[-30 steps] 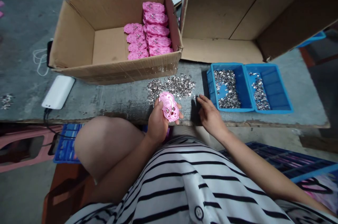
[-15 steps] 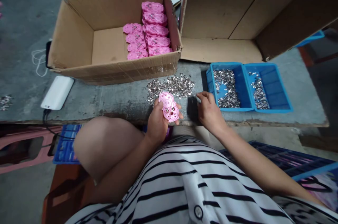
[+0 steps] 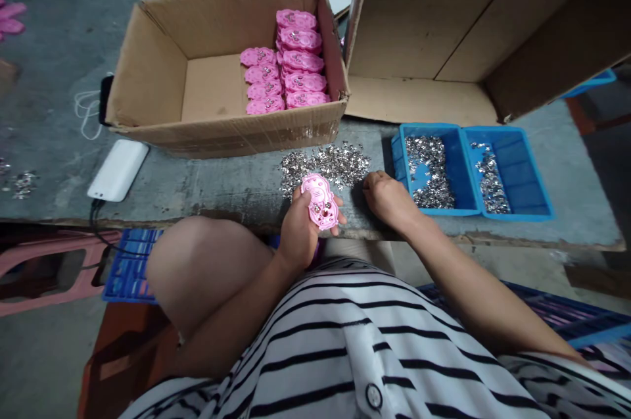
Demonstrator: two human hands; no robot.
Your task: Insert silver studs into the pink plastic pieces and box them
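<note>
A pink plastic casing [image 3: 320, 200] with a scalloped outline and a few shiny metal pieces on it lies in my left hand [image 3: 298, 235], the thumb on its upper face and the fingers beneath. My right hand [image 3: 389, 200] is down at the tabletop, fingers curled in a pinch; whether a piece is between the fingertips I cannot make out. Just beyond both hands spreads a pile of small silvery metal pieces [image 3: 340, 162]. More of these pieces fill part of a blue bin [image 3: 463, 211] to the right of my right hand.
Behind the pile stands an open cardboard box [image 3: 217, 139] with stacked pink casings [image 3: 302, 62] at its right side. A second blue bin [image 3: 537, 175] adjoins the first. A larger carton [image 3: 424, 100] lies on its side behind them. A white power bank [image 3: 118, 170] with a cable rests at left.
My right hand has lowered to the tabletop near the pile's right edge, and its fingers have curled further. My left hand still holds the pink casing. The whole view has shifted slightly.
</note>
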